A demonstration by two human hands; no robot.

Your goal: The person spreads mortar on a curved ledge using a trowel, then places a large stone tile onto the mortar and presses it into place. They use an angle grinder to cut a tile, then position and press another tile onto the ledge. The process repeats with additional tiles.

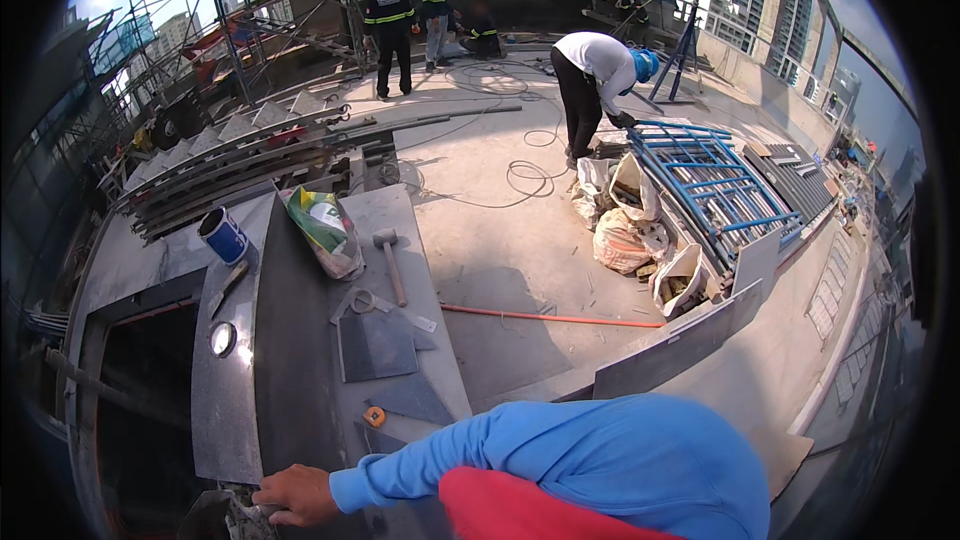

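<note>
Grey crusted vessel (pixel 242 517): just left of the fingers, cut off by the picture's lower edge; exact kind and contents cannot be told
Right hand (pixel 295 495): blue-sleeved, fingers bent at the vessel's upper edge, seemingly grasping it; firm hold or mere touch cannot be told
Left hand: out of view, state cannot be told
Step in hand: judged to be handling the vessel by its edge
Next move: judged to call for a sure hold there, with care for the slab close by
Grey slab (pixel 222 410): long, glossy, just beyond the hand and to its left
Dark opening (pixel 145 390): left of the hand, past the slab
Tape measure (pixel 375 416): orange, beyond the hand, to its right
Grey tile (pixel 377 348): farther out on the same side
Mallet (pixel 391 265): beyond the tile
Bucket (pixel 223 235): blue and white, well beyond the hand, leftward
Co-worker (pixel 600 70): far off, rightward, bent near blue frames (pixel 705 180)
</note>
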